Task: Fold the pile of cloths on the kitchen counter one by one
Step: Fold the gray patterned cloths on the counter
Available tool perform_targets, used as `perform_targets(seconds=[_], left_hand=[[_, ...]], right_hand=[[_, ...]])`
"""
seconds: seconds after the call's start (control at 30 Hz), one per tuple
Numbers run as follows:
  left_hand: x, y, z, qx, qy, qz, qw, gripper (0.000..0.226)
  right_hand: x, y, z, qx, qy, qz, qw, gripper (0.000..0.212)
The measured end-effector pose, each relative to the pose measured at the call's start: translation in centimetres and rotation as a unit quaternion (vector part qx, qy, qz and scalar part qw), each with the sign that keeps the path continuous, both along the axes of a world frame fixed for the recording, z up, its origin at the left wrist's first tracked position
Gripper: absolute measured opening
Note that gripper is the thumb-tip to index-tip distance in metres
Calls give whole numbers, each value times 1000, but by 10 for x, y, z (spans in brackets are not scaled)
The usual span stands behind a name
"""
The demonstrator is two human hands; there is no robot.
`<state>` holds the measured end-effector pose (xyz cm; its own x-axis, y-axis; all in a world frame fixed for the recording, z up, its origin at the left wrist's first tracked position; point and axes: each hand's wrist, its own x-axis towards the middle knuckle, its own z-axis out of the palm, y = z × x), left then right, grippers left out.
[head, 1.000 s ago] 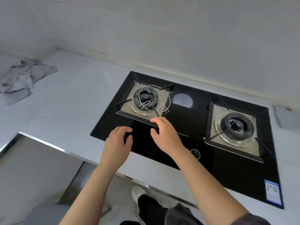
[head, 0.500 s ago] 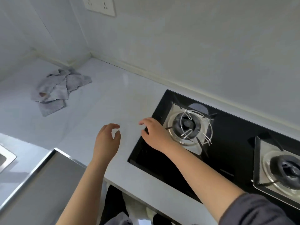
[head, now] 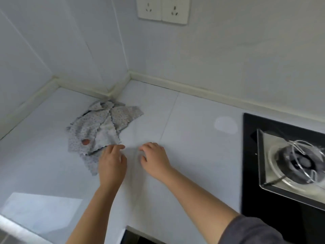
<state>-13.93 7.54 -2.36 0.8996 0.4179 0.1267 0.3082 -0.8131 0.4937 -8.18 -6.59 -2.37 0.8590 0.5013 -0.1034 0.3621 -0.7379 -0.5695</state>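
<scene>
Grey cloths, far off before, now lie at the left hand.

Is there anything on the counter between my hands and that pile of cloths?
Nothing visible stands in the way. The left hand is at the near edge of the pile of cloths, and the right hand is over bare counter just right of it. The stove is off to the right.

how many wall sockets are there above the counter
2: left socket and right socket, side by side on the wall at the frame's top edge; others may lie out of view.
</scene>
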Motion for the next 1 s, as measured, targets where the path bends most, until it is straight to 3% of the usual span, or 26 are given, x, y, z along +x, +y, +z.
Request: perform_targets(seconds=[0.1, 0.17, 0.23, 0.33, 0.47, 0.53, 0.73, 0.87, 1.0], left_hand=[[16, 49, -18, 64, -22, 21, 997, 24], [24, 69, -32, 110, -44, -4, 993, 12], [28, 83, -46, 146, -67, -31, 987, 16], [30, 89, -53, 133, -115, -64, 982, 26], [31, 92, -55, 144, -156, -62, 975, 10], [32, 91, -58, 165, -159, -53, 972, 14], [32, 90, -56, 261, -193, -51, 944, 18], [20, 81, -44, 345, -209, -75, 912, 14], [9, 42, -29, 340, -244, -113, 901, 12]], right_hand=[[14, 45, -13, 15, -61, -16, 998, 36], [26, 65, -24, 24, -102, -5, 994, 40], [38, 85, -36, 34, -153, 21, 987, 42], [53, 99, -49, 85, -206, 45, 974, 27], [65, 103, -58, 112, -238, 59, 963, 10], [65, 102, -60, 103, -259, 67, 958, 9], [50, 71, -45, 256, -183, -23, 949, 10], [17, 5, -28, 379, -139, -136, 905, 23], [-18, -64, -14, 444, -127, -219, 860, 21]])
